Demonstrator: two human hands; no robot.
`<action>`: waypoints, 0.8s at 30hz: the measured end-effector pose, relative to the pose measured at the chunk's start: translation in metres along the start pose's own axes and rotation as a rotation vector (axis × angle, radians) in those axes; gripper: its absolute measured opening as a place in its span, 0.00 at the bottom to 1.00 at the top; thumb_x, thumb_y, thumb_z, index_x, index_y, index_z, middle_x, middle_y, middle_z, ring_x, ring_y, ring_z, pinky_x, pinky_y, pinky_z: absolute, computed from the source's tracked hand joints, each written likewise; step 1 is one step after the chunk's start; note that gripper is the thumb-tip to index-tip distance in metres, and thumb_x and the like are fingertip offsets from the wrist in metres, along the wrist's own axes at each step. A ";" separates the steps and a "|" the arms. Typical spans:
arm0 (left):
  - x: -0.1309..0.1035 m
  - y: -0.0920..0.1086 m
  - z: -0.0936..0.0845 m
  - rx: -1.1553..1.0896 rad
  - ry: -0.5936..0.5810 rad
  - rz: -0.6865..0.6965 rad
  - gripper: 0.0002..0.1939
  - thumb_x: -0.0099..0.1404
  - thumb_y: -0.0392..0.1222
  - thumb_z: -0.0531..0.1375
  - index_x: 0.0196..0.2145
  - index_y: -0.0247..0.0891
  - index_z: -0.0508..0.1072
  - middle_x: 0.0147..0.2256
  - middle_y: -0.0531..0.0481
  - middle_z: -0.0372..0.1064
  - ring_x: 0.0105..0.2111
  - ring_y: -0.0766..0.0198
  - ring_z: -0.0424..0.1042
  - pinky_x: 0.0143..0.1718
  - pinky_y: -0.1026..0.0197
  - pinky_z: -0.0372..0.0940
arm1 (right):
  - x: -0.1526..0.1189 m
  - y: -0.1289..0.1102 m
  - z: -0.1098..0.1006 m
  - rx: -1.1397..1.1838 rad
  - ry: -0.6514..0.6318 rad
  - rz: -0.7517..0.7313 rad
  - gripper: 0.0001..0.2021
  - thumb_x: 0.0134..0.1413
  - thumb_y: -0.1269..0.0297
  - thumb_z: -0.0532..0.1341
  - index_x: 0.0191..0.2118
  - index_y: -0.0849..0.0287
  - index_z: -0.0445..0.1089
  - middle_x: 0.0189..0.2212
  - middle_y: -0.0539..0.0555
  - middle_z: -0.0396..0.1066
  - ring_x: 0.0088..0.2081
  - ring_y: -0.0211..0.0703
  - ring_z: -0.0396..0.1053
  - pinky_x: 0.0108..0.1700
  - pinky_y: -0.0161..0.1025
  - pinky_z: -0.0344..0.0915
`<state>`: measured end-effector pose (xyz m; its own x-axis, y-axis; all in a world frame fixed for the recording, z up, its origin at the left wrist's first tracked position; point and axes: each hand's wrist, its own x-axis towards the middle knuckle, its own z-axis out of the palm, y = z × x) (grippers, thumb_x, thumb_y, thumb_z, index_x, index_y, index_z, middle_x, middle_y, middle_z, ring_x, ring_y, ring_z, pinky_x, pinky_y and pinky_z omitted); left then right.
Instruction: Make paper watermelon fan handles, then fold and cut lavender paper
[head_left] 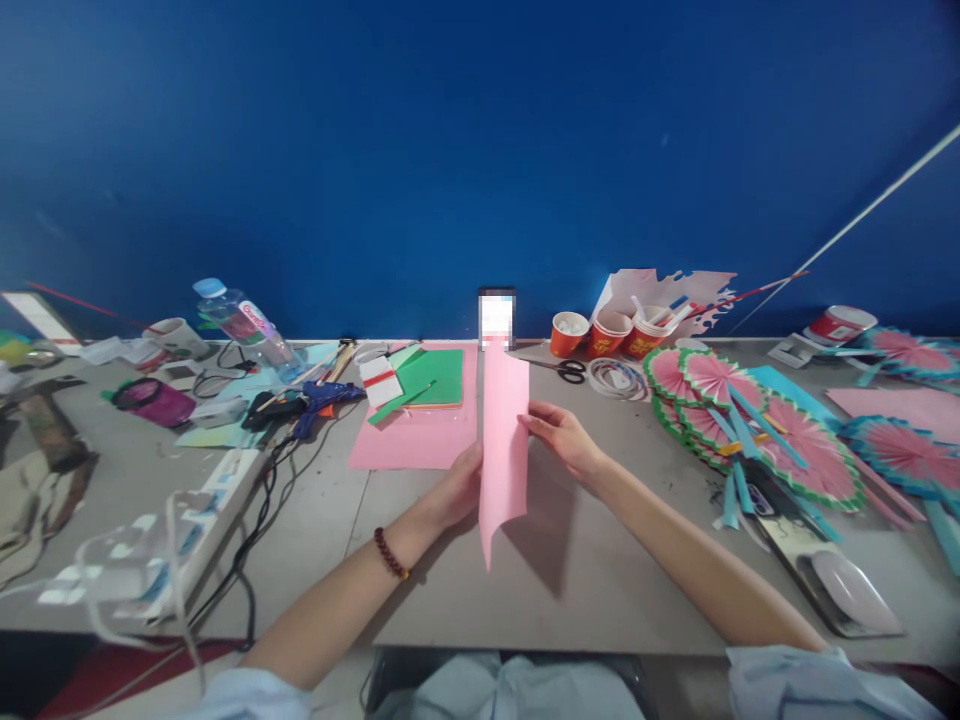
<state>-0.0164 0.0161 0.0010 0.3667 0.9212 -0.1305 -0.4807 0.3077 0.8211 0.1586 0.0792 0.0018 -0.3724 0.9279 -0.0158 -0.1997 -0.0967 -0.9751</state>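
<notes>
A pink paper sheet (504,440) is held upright and curved above the middle of the table, its lower corner pointing down. My left hand (459,488) grips its left side, with the fingertips partly hidden behind the paper. My right hand (562,437) pinches the right edge between thumb and fingers. Behind and left of the sheet, more pink paper (409,450) lies flat, bearing green sheets (442,378) and a white piece with a red band (381,382).
Scissors (571,372), red cups (609,333) and tape rolls (616,380) stand behind right. Pink pleated fans (806,450) and a mouse (851,588) lie right. Left are a blue glue gun (322,400), a bottle (251,325), cables and a power strip (225,500).
</notes>
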 end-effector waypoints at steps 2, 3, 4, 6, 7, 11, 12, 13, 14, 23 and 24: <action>0.002 0.003 -0.003 -0.013 0.045 0.041 0.27 0.58 0.52 0.62 0.51 0.34 0.69 0.50 0.40 0.69 0.47 0.52 0.70 0.48 0.55 0.65 | 0.001 -0.008 -0.006 -0.024 0.047 -0.020 0.24 0.45 0.57 0.67 0.51 0.55 0.70 0.35 0.51 0.71 0.36 0.40 0.67 0.42 0.39 0.64; 0.002 0.005 -0.004 -0.008 0.084 0.037 0.29 0.57 0.51 0.63 0.52 0.35 0.67 0.50 0.40 0.69 0.46 0.52 0.70 0.47 0.55 0.66 | 0.001 -0.012 -0.011 -0.040 0.076 -0.019 0.28 0.45 0.58 0.67 0.54 0.53 0.66 0.34 0.50 0.70 0.36 0.39 0.67 0.42 0.39 0.64; 0.003 0.009 -0.006 0.005 0.131 0.026 0.31 0.55 0.49 0.65 0.54 0.35 0.65 0.49 0.39 0.70 0.44 0.52 0.72 0.44 0.54 0.67 | 0.001 -0.016 -0.017 -0.056 0.105 -0.010 0.31 0.44 0.59 0.67 0.57 0.51 0.63 0.32 0.49 0.69 0.35 0.39 0.67 0.41 0.39 0.65; 0.003 0.021 -0.008 0.050 0.218 0.015 0.35 0.53 0.46 0.66 0.57 0.38 0.60 0.48 0.39 0.70 0.40 0.53 0.74 0.41 0.54 0.69 | 0.001 -0.024 -0.031 -0.094 0.146 0.006 0.35 0.43 0.61 0.66 0.59 0.51 0.59 0.30 0.47 0.68 0.33 0.39 0.68 0.39 0.38 0.65; 0.003 0.027 -0.008 0.077 0.246 0.029 0.37 0.53 0.45 0.66 0.58 0.39 0.58 0.49 0.39 0.70 0.41 0.53 0.74 0.41 0.54 0.69 | -0.001 -0.027 -0.039 -0.117 0.169 0.005 0.35 0.42 0.61 0.66 0.59 0.51 0.58 0.30 0.47 0.68 0.33 0.39 0.68 0.38 0.38 0.65; 0.001 0.052 -0.008 0.189 0.338 0.200 0.45 0.51 0.42 0.67 0.62 0.45 0.51 0.51 0.42 0.68 0.43 0.54 0.73 0.43 0.53 0.69 | -0.012 -0.030 -0.071 -0.244 0.289 -0.023 0.34 0.42 0.61 0.65 0.58 0.52 0.57 0.29 0.47 0.67 0.30 0.39 0.67 0.36 0.38 0.65; 0.000 0.056 -0.009 0.224 0.345 0.233 0.45 0.51 0.41 0.67 0.62 0.46 0.50 0.51 0.43 0.68 0.44 0.54 0.72 0.44 0.53 0.69 | -0.016 -0.028 -0.078 -0.293 0.320 -0.033 0.34 0.42 0.60 0.65 0.58 0.53 0.58 0.28 0.46 0.66 0.29 0.38 0.66 0.35 0.38 0.64; -0.001 0.058 -0.010 0.268 0.353 0.253 0.45 0.51 0.42 0.66 0.63 0.47 0.50 0.50 0.44 0.68 0.45 0.55 0.72 0.45 0.53 0.69 | -0.021 -0.025 -0.084 -0.340 0.343 -0.042 0.33 0.42 0.60 0.65 0.57 0.54 0.58 0.28 0.46 0.65 0.28 0.38 0.65 0.34 0.37 0.64; -0.002 0.059 -0.012 0.317 0.366 0.261 0.45 0.52 0.42 0.66 0.63 0.47 0.49 0.49 0.45 0.69 0.45 0.55 0.71 0.45 0.54 0.68 | -0.024 -0.020 -0.090 -0.382 0.357 -0.044 0.32 0.42 0.60 0.65 0.56 0.55 0.59 0.27 0.46 0.64 0.28 0.37 0.64 0.33 0.37 0.63; -0.035 0.043 -0.053 1.007 0.416 0.075 0.40 0.55 0.46 0.62 0.62 0.40 0.52 0.39 0.46 0.70 0.31 0.63 0.71 0.35 0.59 0.67 | -0.029 0.016 -0.104 -0.979 0.326 -0.186 0.20 0.49 0.64 0.56 0.50 0.61 0.65 0.30 0.53 0.67 0.28 0.42 0.65 0.34 0.42 0.65; -0.041 0.044 -0.053 1.133 0.419 0.037 0.39 0.56 0.46 0.61 0.62 0.40 0.52 0.38 0.46 0.69 0.29 0.64 0.70 0.33 0.59 0.67 | -0.029 0.014 -0.100 -1.109 0.325 -0.225 0.18 0.50 0.65 0.55 0.48 0.61 0.68 0.32 0.55 0.68 0.32 0.45 0.66 0.38 0.45 0.65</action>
<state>-0.0948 0.0051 0.0134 -0.0201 0.9953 -0.0947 0.5624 0.0896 0.8220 0.2572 0.0871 -0.0335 -0.1490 0.9478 0.2820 0.7261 0.2985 -0.6195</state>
